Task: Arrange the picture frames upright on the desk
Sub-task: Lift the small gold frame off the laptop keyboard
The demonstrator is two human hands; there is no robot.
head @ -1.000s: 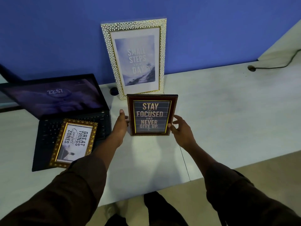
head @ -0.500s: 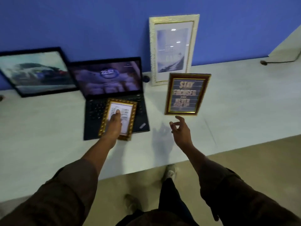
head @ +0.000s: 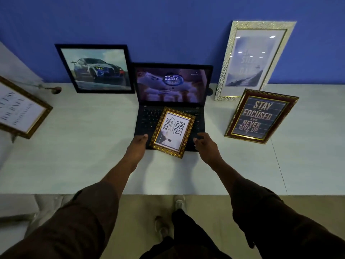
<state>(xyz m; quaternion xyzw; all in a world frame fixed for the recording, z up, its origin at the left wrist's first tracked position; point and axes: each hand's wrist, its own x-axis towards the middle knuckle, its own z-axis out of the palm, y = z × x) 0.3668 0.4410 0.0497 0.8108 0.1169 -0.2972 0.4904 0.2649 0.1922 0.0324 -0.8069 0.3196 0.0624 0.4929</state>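
Note:
A small gold frame [head: 173, 132] with a "Great things" print lies flat and askew on the keyboard of an open laptop [head: 171, 85]. My left hand [head: 137, 145] rests at the frame's lower left corner and my right hand [head: 206, 147] sits just off its right edge; neither has a clear hold on it. A dark red "Stay focused" frame [head: 261, 116] stands upright on the white desk [head: 78, 146] to the right. Behind it a tall white-and-gold frame [head: 255, 58] leans on the blue wall. A black car-picture frame [head: 95, 69] leans there too.
A gold-edged text frame [head: 20, 109] stands at the far left, partly cut off. A small dark plug with a cable [head: 56, 89] lies near the wall on the left. The desk's front edge runs across below my forearms, with my feet on the floor under it.
Both hands let go of the dark red frame, which now stands by itself. They moved left to the small gold frame on the laptop, and my view shifted left.

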